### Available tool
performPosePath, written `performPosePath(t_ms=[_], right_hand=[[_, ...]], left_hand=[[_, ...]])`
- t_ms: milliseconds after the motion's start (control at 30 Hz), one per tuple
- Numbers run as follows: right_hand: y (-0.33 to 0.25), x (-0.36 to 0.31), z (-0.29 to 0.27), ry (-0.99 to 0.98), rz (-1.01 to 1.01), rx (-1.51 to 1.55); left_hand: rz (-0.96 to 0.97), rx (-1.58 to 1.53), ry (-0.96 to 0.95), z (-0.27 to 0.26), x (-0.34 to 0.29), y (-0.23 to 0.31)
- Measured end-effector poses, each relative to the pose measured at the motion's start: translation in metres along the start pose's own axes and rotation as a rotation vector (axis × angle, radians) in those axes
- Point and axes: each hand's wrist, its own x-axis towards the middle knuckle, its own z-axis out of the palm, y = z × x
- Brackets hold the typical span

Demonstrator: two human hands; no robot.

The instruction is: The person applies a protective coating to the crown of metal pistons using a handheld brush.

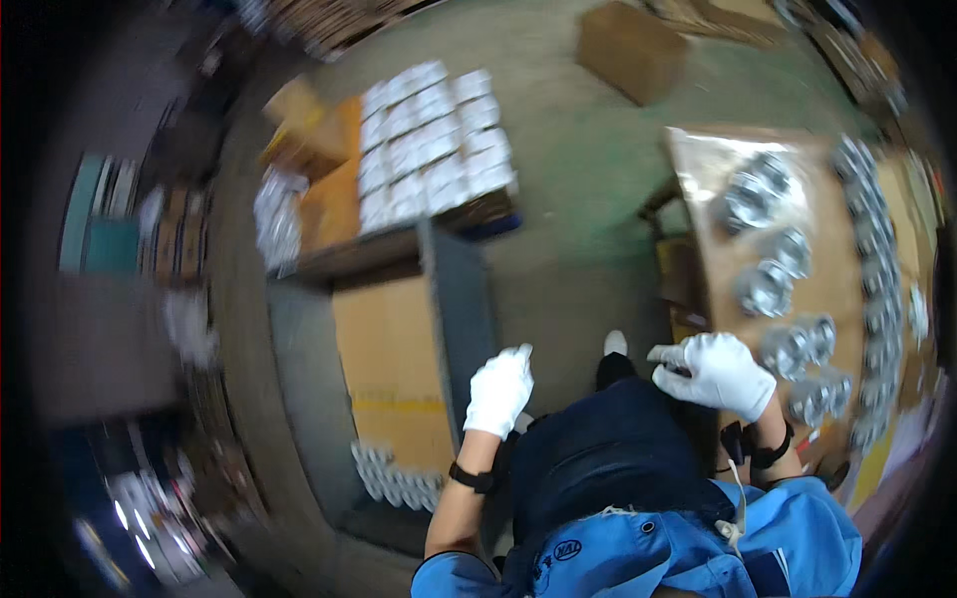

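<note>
My left hand (498, 390), in a white glove, hovers beside the right wall of a grey bin (462, 299). Its fingers are curled together, and nothing shows in them. On the other side of my body, my right hand (720, 375), gloved in white too, is held near the edge of a table (819, 224). A gap shows between its thumb and fingers, with nothing between them. Shiny round metal parts (766, 289) stand in small groups on the table, closest to that hand. Similar silvery parts (397, 481) lie in the bin's near end, on brown cardboard (391, 349).
White blocks or small boxes (429, 149) stand in rows beyond the bin, next to an orange-brown sheet (332, 209). A brown carton (631, 52) sits on the green floor. More metal parts (877, 289) line the table's far right side. Shelving (110, 219) is blurred at left.
</note>
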Motion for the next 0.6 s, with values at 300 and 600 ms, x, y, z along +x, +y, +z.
performPosePath(t_ms=[300,600], right_hand=[[-0.315,0.169,0.043,-0.021,-0.463,-0.408],[-0.631,0.26,0.36,-0.343,-1.085,-0.202]], left_hand=[[-1.093,-0.195,-0.128,0.14,-0.444,-0.235],[-1.489,-0.557,0.195,0.298,-0.574,-0.364]])
